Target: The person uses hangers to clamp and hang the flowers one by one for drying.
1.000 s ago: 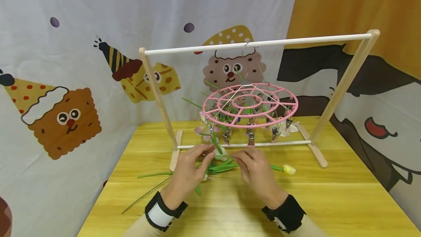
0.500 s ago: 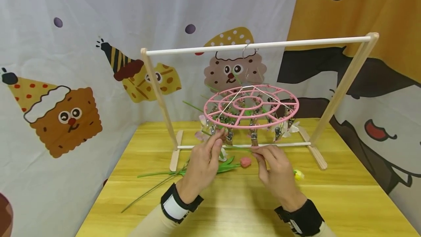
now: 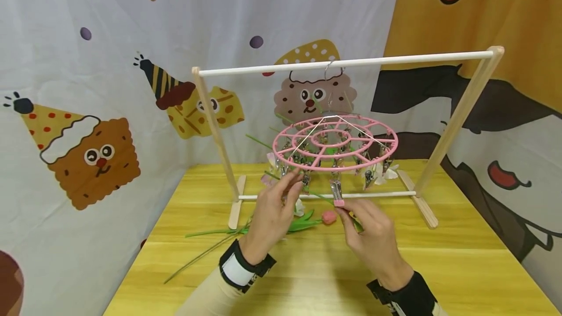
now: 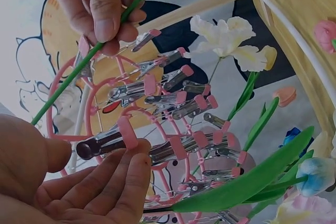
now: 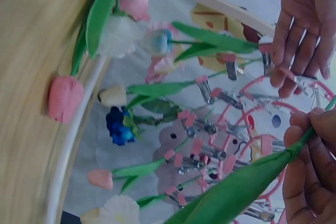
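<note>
The round hanger [image 3: 322,168] is moulded pink plastic, smooth with a slight sheen. The silver metal clips [image 4: 107,142] hanging under it shine brightly, their pink tips looking like matt soft plastic. Above the hanger, the thin silver hook [image 3: 327,73] looks like metal and the long white rod [image 3: 373,62] is smooth; to its right, the pale upright post [image 3: 461,116] is bare wood with a dull finish. Below the hanger, the yellow tabletop [image 3: 461,252] shows wood grain under a soft gloss. Behind it, the printed white backdrop [image 3: 246,4] is matt, gently creased cloth. In front of it, the slender green stem [image 4: 73,74] looks like smooth plastic. Beneath it, the white ruffled flower [image 4: 226,35] has thin, fabric-like petals.
</note>
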Demonstrator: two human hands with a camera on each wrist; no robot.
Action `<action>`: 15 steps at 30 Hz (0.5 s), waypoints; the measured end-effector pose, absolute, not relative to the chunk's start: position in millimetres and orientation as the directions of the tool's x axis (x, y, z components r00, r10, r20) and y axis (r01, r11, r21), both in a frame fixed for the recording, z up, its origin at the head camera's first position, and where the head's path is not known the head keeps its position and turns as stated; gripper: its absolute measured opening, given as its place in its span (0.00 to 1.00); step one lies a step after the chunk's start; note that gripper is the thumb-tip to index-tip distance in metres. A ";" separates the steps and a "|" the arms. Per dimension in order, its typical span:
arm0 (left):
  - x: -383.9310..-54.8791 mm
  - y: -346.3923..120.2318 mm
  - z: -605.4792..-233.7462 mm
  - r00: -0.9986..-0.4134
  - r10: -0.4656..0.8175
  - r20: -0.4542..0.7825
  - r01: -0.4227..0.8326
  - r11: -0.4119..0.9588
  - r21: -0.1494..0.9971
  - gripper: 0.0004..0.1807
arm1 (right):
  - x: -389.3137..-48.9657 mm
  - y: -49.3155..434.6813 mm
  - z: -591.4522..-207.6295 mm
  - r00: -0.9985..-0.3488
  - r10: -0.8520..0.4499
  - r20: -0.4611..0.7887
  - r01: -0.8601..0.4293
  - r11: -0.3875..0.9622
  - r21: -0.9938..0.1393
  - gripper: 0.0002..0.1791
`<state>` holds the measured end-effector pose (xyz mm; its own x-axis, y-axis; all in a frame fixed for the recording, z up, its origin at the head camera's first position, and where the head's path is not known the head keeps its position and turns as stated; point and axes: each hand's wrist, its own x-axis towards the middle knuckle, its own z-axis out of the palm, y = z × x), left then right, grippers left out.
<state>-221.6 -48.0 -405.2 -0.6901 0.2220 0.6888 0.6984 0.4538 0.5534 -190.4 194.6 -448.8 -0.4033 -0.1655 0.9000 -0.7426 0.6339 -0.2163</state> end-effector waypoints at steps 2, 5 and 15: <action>-222.1 -47.8 -404.3 -0.708 0.218 0.672 0.685 0.446 0.577 0.22 | -188.4 193.6 -451.3 -0.426 -0.180 0.887 -0.744 0.628 -0.230 0.15; -222.7 -48.0 -403.7 -0.730 0.215 0.648 0.666 0.438 0.604 0.22 | -184.5 191.7 -454.9 -0.473 -0.191 0.860 -0.736 0.622 -0.267 0.27; -231.4 -48.7 -399.7 -0.780 0.232 0.582 0.624 0.372 0.687 0.17 | -180.8 189.4 -444.6 -0.507 -0.174 0.844 -0.756 0.560 -0.338 0.13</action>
<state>-231.4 -48.7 -399.7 -0.7796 0.2318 0.5817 0.6236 0.3722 0.6875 -180.8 189.4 -444.6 -0.5067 -0.1738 0.8444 -0.7560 0.5603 -0.3384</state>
